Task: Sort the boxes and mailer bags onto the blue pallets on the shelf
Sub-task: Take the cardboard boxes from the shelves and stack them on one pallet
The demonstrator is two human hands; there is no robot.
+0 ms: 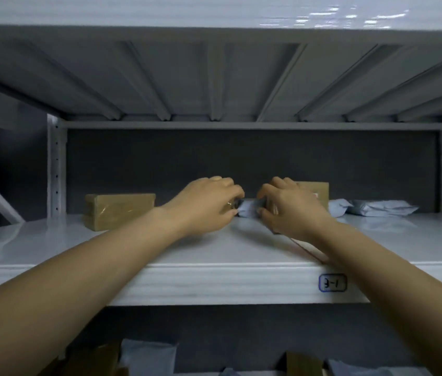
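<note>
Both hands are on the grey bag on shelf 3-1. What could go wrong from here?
1. The left hand and right hand pinch the grey bag only at its ends; it could slip or tear.
2. The right hand is close to the brown box behind it, so a push may shove that box back.
3. A flat thing, too blurred to name, lies under the right forearm at the front edge of the shelf; pulling back might sweep it off.

Glossy shelf [51, 245]; seemingly taped cardboard box [119, 211]
</note>
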